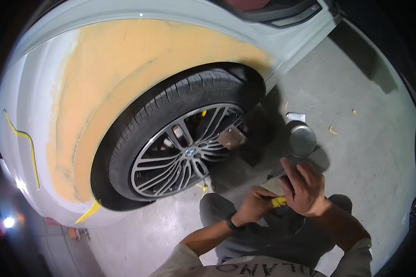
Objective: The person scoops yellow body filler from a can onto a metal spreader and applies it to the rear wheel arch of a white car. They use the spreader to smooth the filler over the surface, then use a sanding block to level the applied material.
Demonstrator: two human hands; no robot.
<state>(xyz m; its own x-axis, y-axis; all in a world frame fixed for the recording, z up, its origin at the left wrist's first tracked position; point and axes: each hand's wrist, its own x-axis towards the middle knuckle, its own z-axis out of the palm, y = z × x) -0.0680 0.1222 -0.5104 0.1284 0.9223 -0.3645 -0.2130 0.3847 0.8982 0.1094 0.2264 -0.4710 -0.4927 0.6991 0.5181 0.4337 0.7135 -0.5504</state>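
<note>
Left hand (254, 205) and right hand (306, 189) both gripped a yellow spreader (278, 201) beside the filler-coated fender (125, 69); wiping its edge clean probably favoured smooth filler.

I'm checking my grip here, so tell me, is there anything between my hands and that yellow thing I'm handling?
Nothing visible is in the way. The left hand and right hand are both already on the yellow thing, which shows between them above the knee. The round metal can stands apart on the floor near the wheel.
</note>
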